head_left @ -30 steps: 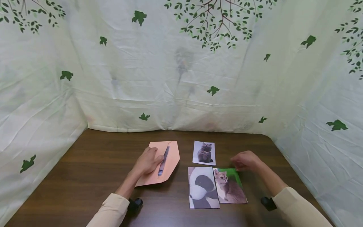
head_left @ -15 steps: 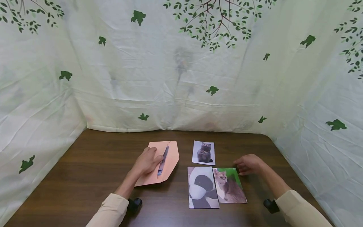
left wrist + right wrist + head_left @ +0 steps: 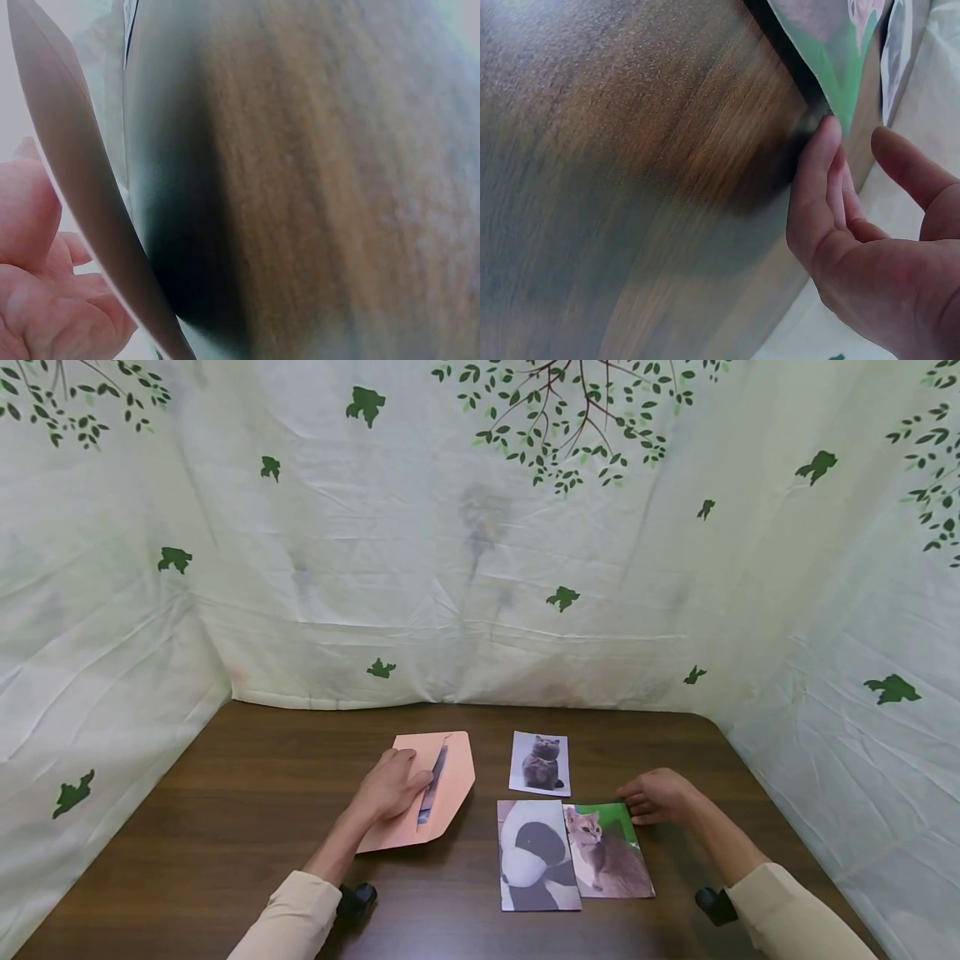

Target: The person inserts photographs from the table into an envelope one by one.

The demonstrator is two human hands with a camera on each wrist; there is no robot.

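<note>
My left hand (image 3: 395,782) holds a pink envelope (image 3: 453,793) on the left of the table, thumb at the slit where a photo (image 3: 432,787) shows inside. In the left wrist view the envelope's edge (image 3: 82,150) rises past the fingers, standing off the wood. My right hand (image 3: 658,796) is at the upper right corner of a brown cat photo with a green background (image 3: 611,860). In the right wrist view its fingertips (image 3: 829,127) touch the green corner (image 3: 840,97), which is lifted a little over its shadow; the thumb (image 3: 907,161) stays apart from it.
A panda photo (image 3: 536,868) lies left of the brown cat photo, edge to edge. Above them lies a smaller grey cat photo (image 3: 540,766). The brown wooden table (image 3: 225,827) ends at a white leaf-print curtain (image 3: 337,568) on the back and sides.
My right hand has shifted slightly right and down, its fingers moving from above the photo's corner to its edge. The left hand and envelope have stayed in place.
</note>
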